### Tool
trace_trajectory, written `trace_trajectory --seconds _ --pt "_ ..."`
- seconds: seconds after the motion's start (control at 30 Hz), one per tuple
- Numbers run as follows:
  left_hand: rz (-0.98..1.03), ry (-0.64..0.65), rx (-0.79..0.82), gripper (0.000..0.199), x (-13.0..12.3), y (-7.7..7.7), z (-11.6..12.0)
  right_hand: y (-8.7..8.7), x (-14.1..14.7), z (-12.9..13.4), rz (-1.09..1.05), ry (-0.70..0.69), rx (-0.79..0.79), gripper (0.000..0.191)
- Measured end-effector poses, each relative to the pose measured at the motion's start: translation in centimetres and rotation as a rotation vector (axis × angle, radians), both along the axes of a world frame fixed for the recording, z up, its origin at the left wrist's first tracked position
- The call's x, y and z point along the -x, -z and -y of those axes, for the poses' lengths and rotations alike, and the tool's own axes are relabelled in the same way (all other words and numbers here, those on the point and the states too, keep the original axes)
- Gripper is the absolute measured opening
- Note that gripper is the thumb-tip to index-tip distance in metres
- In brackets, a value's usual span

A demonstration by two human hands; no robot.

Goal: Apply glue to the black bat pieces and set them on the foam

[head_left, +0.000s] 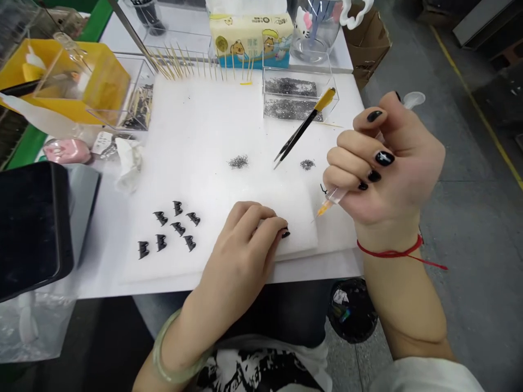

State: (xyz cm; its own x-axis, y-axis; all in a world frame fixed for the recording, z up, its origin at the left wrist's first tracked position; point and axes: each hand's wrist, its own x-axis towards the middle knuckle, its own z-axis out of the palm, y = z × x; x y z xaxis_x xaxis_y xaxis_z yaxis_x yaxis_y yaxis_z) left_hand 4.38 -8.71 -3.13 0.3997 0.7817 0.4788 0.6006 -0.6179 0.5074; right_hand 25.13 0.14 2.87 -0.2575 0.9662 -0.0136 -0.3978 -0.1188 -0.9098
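The right hand (382, 166) curls its fingers around a clear syringe-like applicator (335, 197), pinching the barrel between fingertips and thumb. The applicator's long axis runs from about 2 o'clock down to 8 o'clock: its rounded plunger end (413, 99) sticks out above the knuckles, and its orange tip (323, 208) points down-left toward the white foam pad (212, 136), hovering just off the pad's right-hand edge.

The left hand (249, 239) lies palm down near the pad's 6 o'clock edge, fingers bent and close together, fingertips pressing on the foam; whether something small is under them cannot be told.

At the pad's 8 o'clock corner sits a loose cluster of small black bat-shaped pieces (174, 226), matte and flat. Toward the middle lie two little heaps of grey glitter-like grains (238, 161), with black tweezers (304, 128) between them, yellow handle at 1 o'clock, points at 7 o'clock. The handle leans on a clear tray (300, 98) of the same grains at the pad's 1 o'clock corner.

The stretch of pad between the bats and the heaps is bare, soft-looking and finely textured. A row of thin wooden sticks (196, 65) lines the 12 o'clock edge. The table edge (306, 269) runs just below the pad, with the grey floor beyond it at 3 o'clock.
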Motion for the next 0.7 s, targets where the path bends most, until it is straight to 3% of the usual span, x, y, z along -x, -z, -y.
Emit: trace_trajectory --seconds 0.13,0.27,0.33,0.43,0.5,0.6,0.7 --pt "-0.031 0.150 0.105 0.023 1.9 -0.7 -0.6 0.2 0.1 -0.3 -0.083 0.051 0.161 0.041" --pt "-0.067 0.170 0.152 0.027 2.8 -1.5 -0.5 -0.5 0.6 -0.3 -0.124 0.078 0.231 0.049" --pt "-0.042 0.094 0.148 0.024 2.3 -1.4 0.1 -0.6 0.6 -0.4 -0.143 0.069 0.268 0.046" --pt "0.000 -0.117 0.094 0.008 1.0 -0.9 1.5 -0.2 0.3 -0.5 -0.174 0.024 0.269 0.038" --pt "-0.001 -0.212 0.053 0.016 0.1 -0.4 2.2 0.2 0.0 -0.5 -0.144 0.012 0.220 0.032" --pt "-0.027 -0.260 0.031 0.010 -0.6 0.0 2.7 0.4 -0.1 -0.4 -0.122 0.019 0.205 0.036" --pt "-0.032 -0.283 0.061 0.008 -0.8 -0.1 2.5 0.3 0.1 0.0 -0.234 -0.088 0.199 0.037"
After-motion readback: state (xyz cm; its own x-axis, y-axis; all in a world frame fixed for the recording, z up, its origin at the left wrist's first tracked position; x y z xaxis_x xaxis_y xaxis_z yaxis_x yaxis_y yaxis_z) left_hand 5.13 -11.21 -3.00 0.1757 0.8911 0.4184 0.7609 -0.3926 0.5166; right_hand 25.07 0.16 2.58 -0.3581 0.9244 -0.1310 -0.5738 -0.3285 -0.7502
